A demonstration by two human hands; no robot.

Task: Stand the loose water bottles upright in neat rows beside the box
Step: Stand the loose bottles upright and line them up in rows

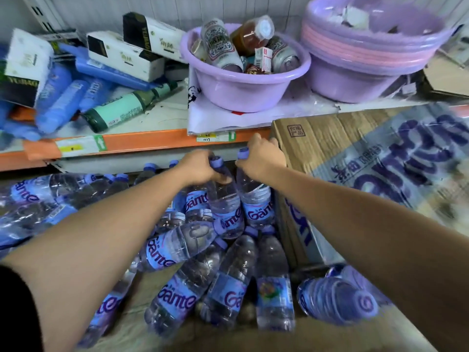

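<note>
Clear water bottles with purple caps and purple labels lie in a heap on the floor under the shelf. My left hand (pixel 200 166) grips the neck of one bottle (pixel 225 204), held nearly upright. My right hand (pixel 261 158) grips the neck of a second bottle (pixel 256 199) right beside it, next to the cardboard box (pixel 317 138). Several loose bottles (pixel 177 250) lie on their sides below them, caps pointing different ways. Another bottle (pixel 335 298) lies at the lower right, by the box's near corner. A few upright bottles (pixel 149 168) stand further back, partly hidden by my left arm.
A wrapped pack of bottles (pixel 38 204) lies at the left. The orange shelf edge (pixel 142 142) runs just above my hands. On the shelf sit a purple basin (pixel 243 90) with cans, stacked basins (pixel 368 54), tissue boxes and blue packets.
</note>
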